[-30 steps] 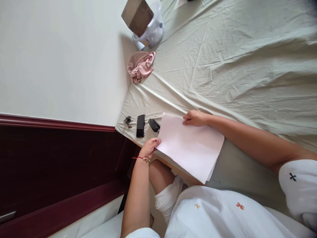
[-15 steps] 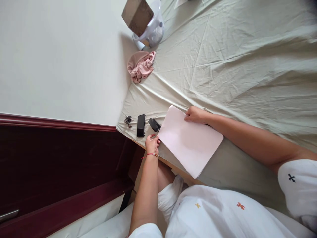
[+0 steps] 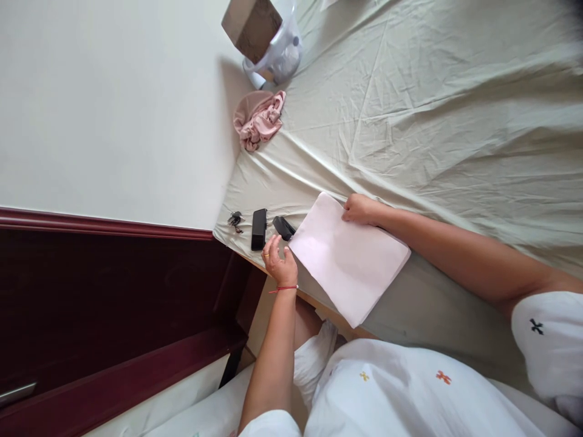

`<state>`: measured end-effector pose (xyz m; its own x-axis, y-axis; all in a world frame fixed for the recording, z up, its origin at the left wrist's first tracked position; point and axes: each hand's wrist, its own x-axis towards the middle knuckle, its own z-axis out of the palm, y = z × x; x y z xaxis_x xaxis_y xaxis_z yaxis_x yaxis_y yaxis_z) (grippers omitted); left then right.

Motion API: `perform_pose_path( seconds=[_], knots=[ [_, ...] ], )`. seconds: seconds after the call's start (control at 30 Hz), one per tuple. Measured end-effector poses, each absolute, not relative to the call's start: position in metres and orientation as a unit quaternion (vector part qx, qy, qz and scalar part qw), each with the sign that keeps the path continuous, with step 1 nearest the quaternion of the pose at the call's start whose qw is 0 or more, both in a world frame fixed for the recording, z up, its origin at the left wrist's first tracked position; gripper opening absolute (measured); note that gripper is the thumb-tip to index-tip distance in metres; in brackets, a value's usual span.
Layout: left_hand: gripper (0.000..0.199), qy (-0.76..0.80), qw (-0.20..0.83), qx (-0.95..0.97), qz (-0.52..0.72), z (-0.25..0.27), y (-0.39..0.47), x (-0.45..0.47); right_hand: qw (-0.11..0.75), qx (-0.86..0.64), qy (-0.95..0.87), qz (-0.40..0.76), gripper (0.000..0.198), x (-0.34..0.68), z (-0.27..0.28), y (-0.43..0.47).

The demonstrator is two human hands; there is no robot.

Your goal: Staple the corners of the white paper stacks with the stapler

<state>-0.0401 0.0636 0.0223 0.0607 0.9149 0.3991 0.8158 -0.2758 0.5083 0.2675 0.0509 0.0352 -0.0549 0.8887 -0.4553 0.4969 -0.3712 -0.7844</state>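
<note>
A stack of pale pinkish-white paper (image 3: 348,264) lies near the front edge of the bed. My right hand (image 3: 362,209) grips the far edge of the paper, thumb on top and the other fingers hidden beneath. At the paper's left corner sits a black stapler (image 3: 283,227), its end meeting the sheets. My left hand (image 3: 279,261), with a ring and a red string bracelet, hovers just in front of the stapler. Its fingers are spread and nothing is in them. Left of the stapler lies a black rectangular case (image 3: 259,229).
A bunch of keys (image 3: 235,220) rests near the bed's left corner. Farther back are a crumpled pink cloth (image 3: 259,121) and a clear plastic bucket (image 3: 286,57) with a brown box (image 3: 252,30) in it. A wall and dark red wooden panel (image 3: 113,291) bound the left side.
My left hand has let go of the paper's left corner and opened, fingers now raised. The paper has turned slightly under my right hand, which keeps its grip.
</note>
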Motion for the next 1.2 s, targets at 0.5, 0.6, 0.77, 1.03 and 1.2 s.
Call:
perform_pose_path(
  seconds=[0.5, 0.6, 0.77, 1.03, 1.2],
  knots=[
    [0.035, 0.62, 0.095, 0.721, 0.295, -0.014, 0.053, -0.041, 0.202, -0.666, -0.518, 0.497, 0.004, 0.267, 0.034, 0.052],
    [0.032, 0.625, 0.09, 0.714, 0.303, -0.013, 0.052, -0.042, 0.204, -0.667, -0.514, 0.5, 0.006, 0.268, 0.037, 0.051],
    [0.041, 0.616, 0.079, 0.709, 0.334, -0.003, 0.052, -0.042, 0.196, -0.671, -0.515, 0.497, 0.011, 0.27, 0.042, 0.05],
    [0.043, 0.549, 0.045, 0.791, 0.266, 0.001, 0.068, -0.052, 0.187, -0.675, -0.518, 0.49, 0.009, 0.269, 0.031, 0.052],
    [0.043, 0.579, 0.01, 0.755, 0.308, 0.001, 0.065, -0.055, 0.188, -0.674, -0.522, 0.487, 0.012, 0.269, 0.031, 0.051]
  ],
)
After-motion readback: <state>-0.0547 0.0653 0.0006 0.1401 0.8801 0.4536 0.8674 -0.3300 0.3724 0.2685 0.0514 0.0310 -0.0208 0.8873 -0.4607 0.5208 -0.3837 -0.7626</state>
